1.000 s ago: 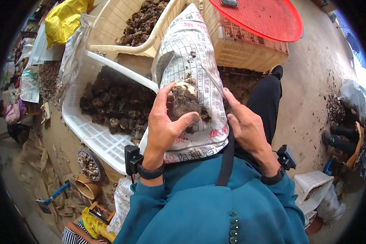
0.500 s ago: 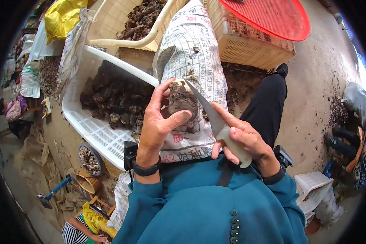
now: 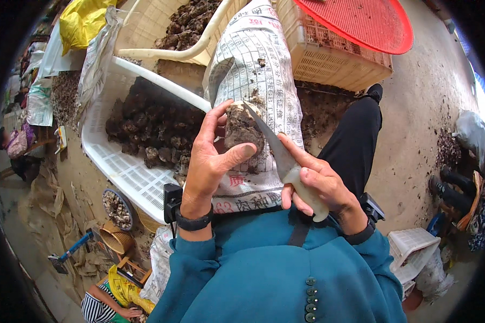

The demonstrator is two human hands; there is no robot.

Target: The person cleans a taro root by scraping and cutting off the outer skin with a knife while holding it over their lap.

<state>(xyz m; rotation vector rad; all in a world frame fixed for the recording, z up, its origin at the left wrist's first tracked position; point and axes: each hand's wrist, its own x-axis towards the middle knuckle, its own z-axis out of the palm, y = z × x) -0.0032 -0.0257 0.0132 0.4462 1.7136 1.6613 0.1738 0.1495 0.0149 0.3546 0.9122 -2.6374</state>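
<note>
My left hand (image 3: 213,148) is wrapped round the side of a stubby, soil-caked brown lump (image 3: 242,129), whose top end shows pale flesh; its exact kind I cannot make out. In my right hand (image 3: 326,183) is a knife (image 3: 277,148) with a grey pointed blade and a pale handle. The forefinger lies along the blade's back. At the lump's pale top, the blade tip touches or nearly touches it. Beneath both hands, a printed white woven sack (image 3: 258,75) lies across my lap, with crumbs of dirt on it.
Left of the sack, a white plastic basket (image 3: 126,175) holds many dark lumps (image 3: 151,124). A cream crate (image 3: 199,54) with more lumps stands beyond it. Far right, a red mesh tray (image 3: 361,24) rests on a cream crate (image 3: 334,67). Other people sit at the sides.
The knife tip has shifted slightly left and up over the lump's pale top. Both hands keep their holds.
</note>
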